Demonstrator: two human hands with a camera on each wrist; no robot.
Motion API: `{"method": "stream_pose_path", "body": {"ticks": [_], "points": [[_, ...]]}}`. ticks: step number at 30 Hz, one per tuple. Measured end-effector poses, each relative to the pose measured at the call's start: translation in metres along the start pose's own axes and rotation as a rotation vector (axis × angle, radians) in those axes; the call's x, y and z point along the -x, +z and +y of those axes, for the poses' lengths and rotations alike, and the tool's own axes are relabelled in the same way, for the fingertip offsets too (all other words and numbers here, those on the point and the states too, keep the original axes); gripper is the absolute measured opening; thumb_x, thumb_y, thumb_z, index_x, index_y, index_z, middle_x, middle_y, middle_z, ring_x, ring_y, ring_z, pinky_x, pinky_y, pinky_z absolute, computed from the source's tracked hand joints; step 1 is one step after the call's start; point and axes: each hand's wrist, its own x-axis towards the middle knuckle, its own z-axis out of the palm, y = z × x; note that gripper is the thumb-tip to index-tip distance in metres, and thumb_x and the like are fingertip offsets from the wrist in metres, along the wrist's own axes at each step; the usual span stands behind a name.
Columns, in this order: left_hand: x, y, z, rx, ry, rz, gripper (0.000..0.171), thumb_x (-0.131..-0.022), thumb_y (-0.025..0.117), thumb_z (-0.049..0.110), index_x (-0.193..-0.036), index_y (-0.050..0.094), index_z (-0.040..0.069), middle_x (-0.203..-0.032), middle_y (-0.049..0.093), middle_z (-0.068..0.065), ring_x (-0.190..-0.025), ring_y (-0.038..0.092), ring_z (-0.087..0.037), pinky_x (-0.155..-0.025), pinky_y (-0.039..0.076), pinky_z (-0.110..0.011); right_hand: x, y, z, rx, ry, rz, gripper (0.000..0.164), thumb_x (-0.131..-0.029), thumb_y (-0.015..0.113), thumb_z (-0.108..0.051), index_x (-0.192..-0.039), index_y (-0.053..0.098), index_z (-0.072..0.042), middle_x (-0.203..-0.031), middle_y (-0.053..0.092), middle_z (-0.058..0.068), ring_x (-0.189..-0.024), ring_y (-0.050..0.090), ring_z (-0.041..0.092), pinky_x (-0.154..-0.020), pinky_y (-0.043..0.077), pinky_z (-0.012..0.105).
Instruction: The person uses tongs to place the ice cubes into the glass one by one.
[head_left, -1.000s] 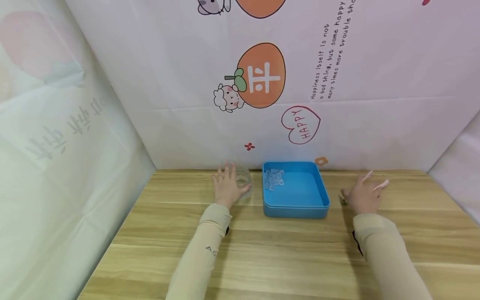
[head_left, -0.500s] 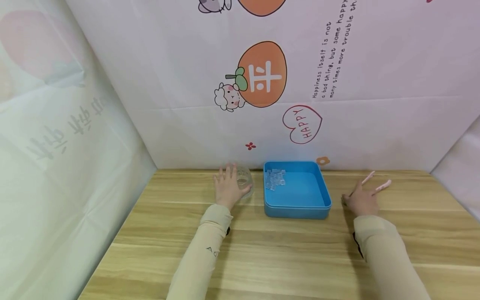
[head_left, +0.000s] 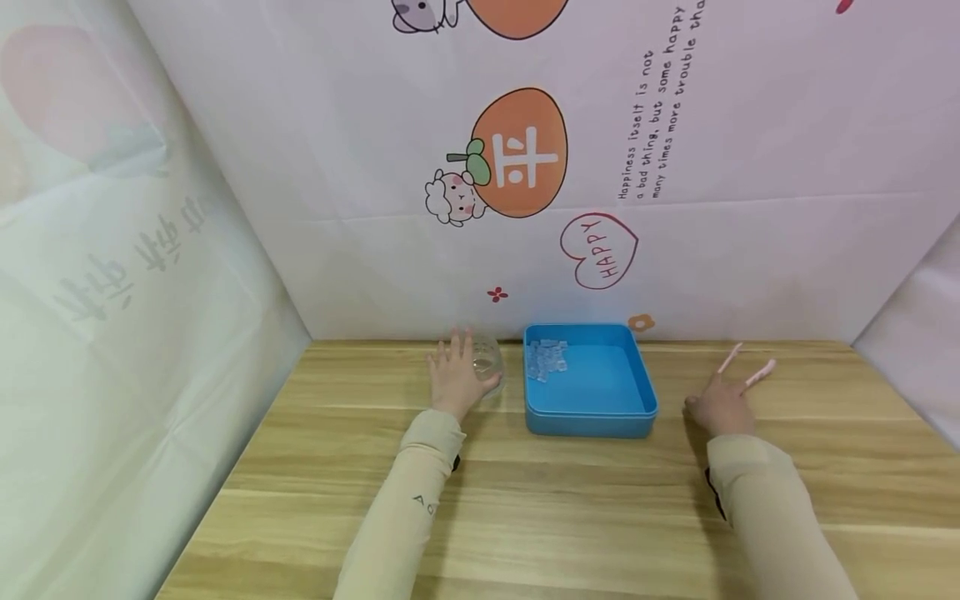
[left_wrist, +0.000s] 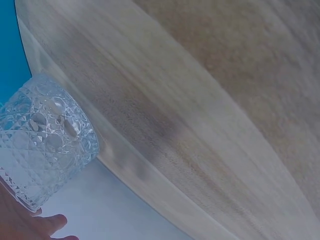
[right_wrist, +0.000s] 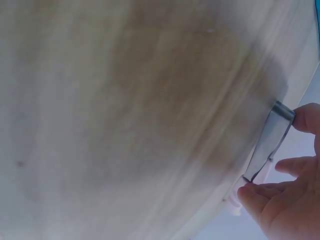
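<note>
My left hand [head_left: 456, 377] holds a clear cut-glass tumbler [head_left: 487, 358] at the back of the table. The thumb lies along its near side and the other fingers stretch past its left. Close up in the left wrist view, the tumbler [left_wrist: 47, 142] shows a diamond pattern, with fingertips [left_wrist: 52, 223] beyond it. My right hand [head_left: 722, 408] grips small metal tongs with pink tips [head_left: 761, 373]. In the right wrist view, one digit is at the bent end of the tongs [right_wrist: 267, 142] and another at the arm's far part. The palm hides some of the tongs.
Between the hands stands a shallow blue box [head_left: 592, 426] with several clear cubes [head_left: 547, 358] in its left back corner. A printed cloth [head_left: 375, 275] rises right behind the wooden table [head_left: 555, 517]; another cloth hangs at the left.
The right hand, blurred a second ago, is steadier now and its fingers have settled at the tongs. The left hand stays at the tumbler. The head view has shifted slightly.
</note>
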Motion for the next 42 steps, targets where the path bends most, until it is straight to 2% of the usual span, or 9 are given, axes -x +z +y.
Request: {"method": "stream_pose_path", "body": {"ticks": [5, 8, 11, 15, 19, 23, 28, 34, 42], "points": [[0.000, 0.000, -0.001, -0.002, -0.011, -0.008, 0.096, -0.083, 0.059, 0.062, -0.154, 0.016, 0.013, -0.161, 0.018, -0.011, -0.143, 0.029, -0.039, -0.118, 0.022, -0.056, 0.000, 0.002, 0.002, -0.002, -0.031, -0.003, 0.071, -0.094, 0.049, -0.022, -0.134, 0.019, 0.030, -0.129, 0.007, 0.061, -0.113, 0.033, 0.069, -0.092, 0.039, 0.070], [-0.001, 0.000, -0.001, 0.006, -0.022, -0.015, 0.095, -0.084, 0.060, 0.060, -0.154, 0.015, 0.013, -0.161, 0.017, -0.011, -0.142, 0.030, -0.039, -0.118, 0.021, -0.055, 0.001, 0.003, 0.003, -0.002, -0.038, -0.010, 0.070, -0.094, 0.047, -0.021, -0.132, 0.020, 0.031, -0.129, 0.007, 0.061, -0.115, 0.030, 0.069, -0.096, 0.035, 0.071], [0.000, 0.000, -0.002, 0.013, -0.033, -0.017, 0.095, -0.084, 0.061, 0.058, -0.154, 0.015, 0.014, -0.161, 0.017, -0.011, -0.142, 0.030, -0.040, -0.118, 0.021, -0.055, 0.002, 0.004, 0.004, -0.003, -0.033, 0.000, 0.068, -0.092, 0.047, -0.020, -0.129, 0.024, 0.032, -0.126, 0.015, 0.060, -0.112, 0.034, 0.067, -0.095, 0.037, 0.070], [0.000, 0.000, -0.004, 0.003, -0.034, -0.001, 0.095, -0.083, 0.061, 0.060, -0.154, 0.017, 0.014, -0.160, 0.019, -0.011, -0.141, 0.032, -0.040, -0.118, 0.023, -0.055, 0.004, 0.004, 0.006, 0.010, 0.005, 0.024, 0.059, -0.087, 0.049, -0.016, -0.122, 0.034, 0.029, -0.116, 0.029, 0.054, -0.098, 0.047, 0.061, -0.076, 0.049, 0.061], [0.001, 0.001, -0.005, 0.001, -0.026, 0.007, 0.095, -0.083, 0.060, 0.060, -0.154, 0.017, 0.013, -0.160, 0.020, -0.012, -0.138, 0.036, -0.041, -0.116, 0.026, -0.055, 0.005, 0.004, 0.008, 0.026, 0.056, 0.049, 0.049, -0.083, 0.050, -0.013, -0.111, 0.041, 0.026, -0.107, 0.037, 0.047, -0.088, 0.052, 0.053, -0.059, 0.050, 0.050], [0.000, 0.001, -0.004, 0.013, -0.014, 0.013, 0.094, -0.084, 0.061, 0.058, -0.153, 0.018, 0.012, -0.160, 0.021, -0.012, -0.134, 0.041, -0.042, -0.115, 0.028, -0.055, 0.005, 0.003, 0.010, 0.008, 0.095, 0.095, 0.045, -0.084, 0.051, -0.018, -0.103, 0.044, 0.022, -0.102, 0.041, 0.042, -0.086, 0.052, 0.050, -0.057, 0.049, 0.048], [0.000, 0.000, 0.000, 0.008, 0.004, 0.004, 0.095, -0.084, 0.061, 0.059, -0.153, 0.018, 0.011, -0.160, 0.021, -0.011, -0.125, 0.052, -0.037, -0.110, 0.038, -0.049, 0.003, 0.001, 0.017, -0.050, 0.131, 0.175, 0.038, -0.086, 0.050, -0.022, -0.094, 0.047, 0.015, -0.100, 0.044, 0.039, -0.083, 0.051, 0.046, -0.057, 0.046, 0.048], [0.000, -0.002, 0.004, 0.004, 0.008, -0.017, 0.098, -0.084, 0.061, 0.060, -0.154, 0.016, 0.009, -0.161, 0.019, -0.008, -0.121, 0.055, -0.034, -0.108, 0.041, -0.044, 0.004, -0.003, 0.026, -0.034, 0.124, 0.171, 0.051, -0.093, 0.046, -0.025, -0.103, 0.045, 0.025, -0.095, 0.048, 0.043, -0.083, 0.055, 0.052, -0.057, 0.048, 0.050], [0.001, -0.001, 0.005, 0.030, 0.014, 0.010, 0.097, -0.083, 0.064, 0.057, -0.153, 0.019, 0.007, -0.160, 0.021, -0.009, -0.123, 0.053, -0.034, -0.106, 0.043, -0.042, 0.004, -0.004, 0.029, -0.049, 0.111, 0.140, 0.045, -0.095, 0.041, -0.022, -0.106, 0.044, 0.021, -0.093, 0.051, 0.039, -0.076, 0.058, 0.048, -0.052, 0.048, 0.046]]}}
